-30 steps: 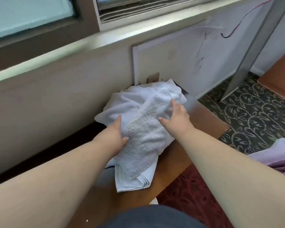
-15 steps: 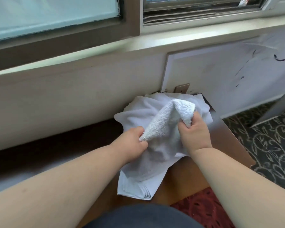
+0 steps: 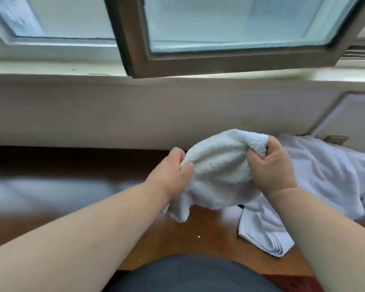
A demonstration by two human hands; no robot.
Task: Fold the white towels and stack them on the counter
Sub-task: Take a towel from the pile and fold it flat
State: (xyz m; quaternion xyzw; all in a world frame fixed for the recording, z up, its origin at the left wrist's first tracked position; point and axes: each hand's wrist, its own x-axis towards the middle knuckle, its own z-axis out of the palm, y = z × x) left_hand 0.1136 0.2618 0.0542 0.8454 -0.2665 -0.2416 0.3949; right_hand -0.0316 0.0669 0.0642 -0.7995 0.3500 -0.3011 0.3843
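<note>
Far left of the counter (image 3: 51,186) is motion-blurred, with a pale smear on the wood you can't identify. Your left hand (image 3: 173,171) has its fingers curled, pinching the left edge of the towel (image 3: 217,171); the fingertips are buried in the terry, so only knuckles and thumb show. The towel is lifted above the counter, bunched into a hump between both hands, its lower edge hanging just over the wood, contact hard to tell. Your right hand (image 3: 272,165) grips the towel's top right corner in a closed fist, cloth bulging out above the thumb. Right of that, a loose pile (image 3: 325,175) of white cloth lies on the counter against the wall (image 3: 135,114), partly hidden by your right forearm and cut off near the frame edge. A folded cloth (image 3: 261,232) with layered edges lies below the pile, its top covered by the forearm. A small dark thing by it is unreadable. The window (image 3: 230,28) above is cropped.
</note>
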